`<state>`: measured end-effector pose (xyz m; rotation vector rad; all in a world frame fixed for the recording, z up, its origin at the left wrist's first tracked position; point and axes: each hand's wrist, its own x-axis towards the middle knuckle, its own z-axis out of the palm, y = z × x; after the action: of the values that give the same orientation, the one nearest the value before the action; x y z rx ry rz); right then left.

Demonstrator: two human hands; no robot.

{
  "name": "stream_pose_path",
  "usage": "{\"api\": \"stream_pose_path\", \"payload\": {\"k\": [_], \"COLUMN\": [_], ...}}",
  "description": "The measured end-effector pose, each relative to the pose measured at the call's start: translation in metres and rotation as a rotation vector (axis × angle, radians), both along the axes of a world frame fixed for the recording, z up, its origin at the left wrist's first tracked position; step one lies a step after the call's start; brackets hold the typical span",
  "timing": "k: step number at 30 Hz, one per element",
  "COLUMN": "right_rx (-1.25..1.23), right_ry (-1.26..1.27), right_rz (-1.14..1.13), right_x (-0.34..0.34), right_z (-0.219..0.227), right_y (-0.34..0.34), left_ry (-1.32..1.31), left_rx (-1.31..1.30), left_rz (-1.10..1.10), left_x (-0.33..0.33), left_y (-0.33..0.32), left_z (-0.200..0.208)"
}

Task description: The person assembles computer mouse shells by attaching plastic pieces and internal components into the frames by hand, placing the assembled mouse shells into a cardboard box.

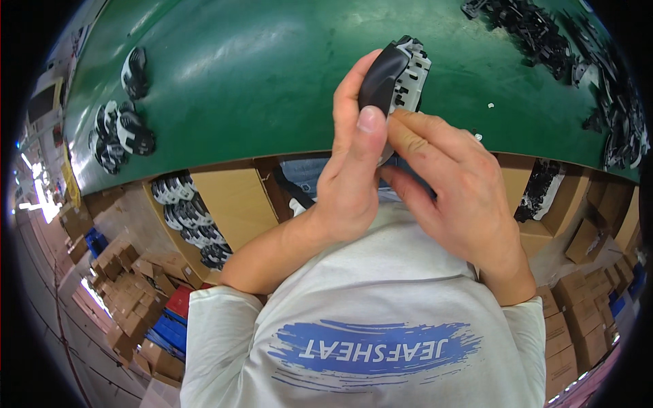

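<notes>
Held up over the near edge of the green table is a curved black and white plastic part point(383, 78), a smooth black shell with a slotted white piece along its right side. My left hand point(350, 163) grips it from the left, thumb across its lower front and fingers behind. At its lower end, my right hand point(452, 177) presses bent fingertips against the white piece. Whether those fingertips pinch something small is hidden by the hand itself.
Similar finished-looking black and white parts point(134, 132) lie at the table's left. Piles of black plastic pieces point(537, 41) cover the far right of the green table point(272, 81). Below its edge stand an open carton point(224, 194) with more parts and another carton point(571, 194).
</notes>
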<state>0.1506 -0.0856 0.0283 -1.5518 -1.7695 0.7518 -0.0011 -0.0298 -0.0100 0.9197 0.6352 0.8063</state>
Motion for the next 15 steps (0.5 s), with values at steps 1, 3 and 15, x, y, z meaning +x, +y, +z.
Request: {"api": "stream_pose_path", "payload": {"k": [1,3,15], "right_rx": [0.014,0.015,-0.076], "right_ry": [-0.003,0.013,-0.117], "right_rz": [0.006,0.012,0.318], "right_x": [-0.001,-0.007,-0.042], "right_z": [0.001,-0.006,0.022], "right_y": [0.002,0.007,0.014], "left_ry": [-0.015,0.092,-0.112], "left_rx": [0.044,0.137,0.057], "left_rz": [0.039,0.076,-0.095], "left_x": [-0.002,-0.009,-0.09], "left_y": [0.0,-0.001,0.009], "left_z": [0.003,0.004,0.021]}}
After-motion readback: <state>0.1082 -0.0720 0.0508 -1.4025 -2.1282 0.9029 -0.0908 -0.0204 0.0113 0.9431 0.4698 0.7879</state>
